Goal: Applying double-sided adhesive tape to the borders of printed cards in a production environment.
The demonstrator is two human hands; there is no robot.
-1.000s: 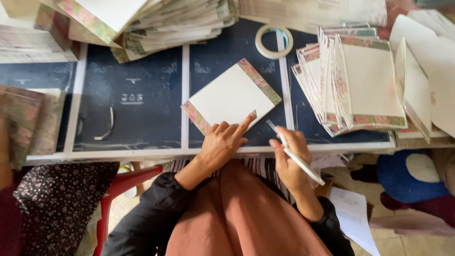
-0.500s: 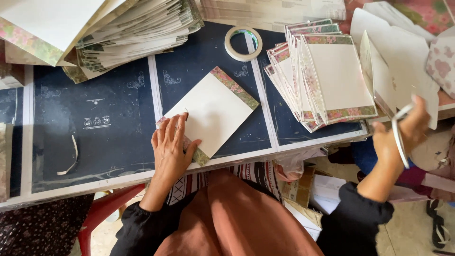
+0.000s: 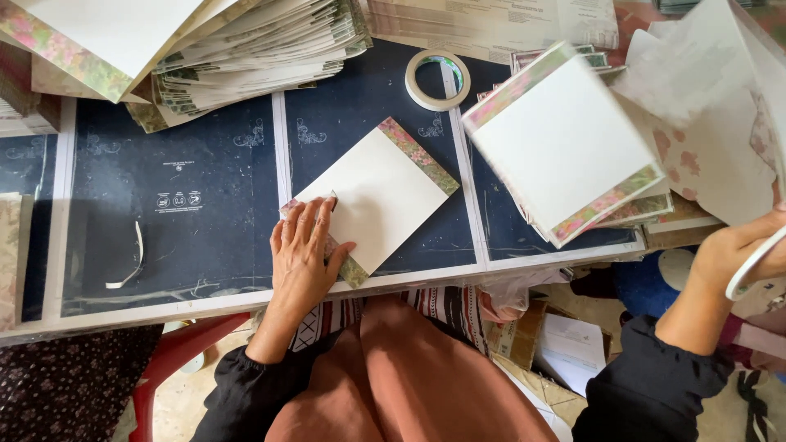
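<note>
My left hand (image 3: 304,254) lies flat on the near left corner of a white card (image 3: 385,192) with floral-patterned borders, which rests at an angle on the dark table mat (image 3: 180,164). My right hand (image 3: 737,250) is far out at the right edge of the view, past the table's end. Its fingers are closed on a thin curved white tool (image 3: 753,266). Just above that hand a pale floral sheet of paper (image 3: 712,123) stands lifted and blurred. Whether the hand touches the sheet I cannot tell.
A stack of similar bordered cards (image 3: 565,139) sits right of the white card. A tape roll (image 3: 437,79) lies at the back. A tall fanned pile of papers (image 3: 246,57) fills the back left. A loose white strip (image 3: 131,262) lies on the mat; a red stool (image 3: 176,360) stands below.
My right hand with the white tool swung from the table's front edge out to the far right. My left hand slid onto the card's near left corner.
</note>
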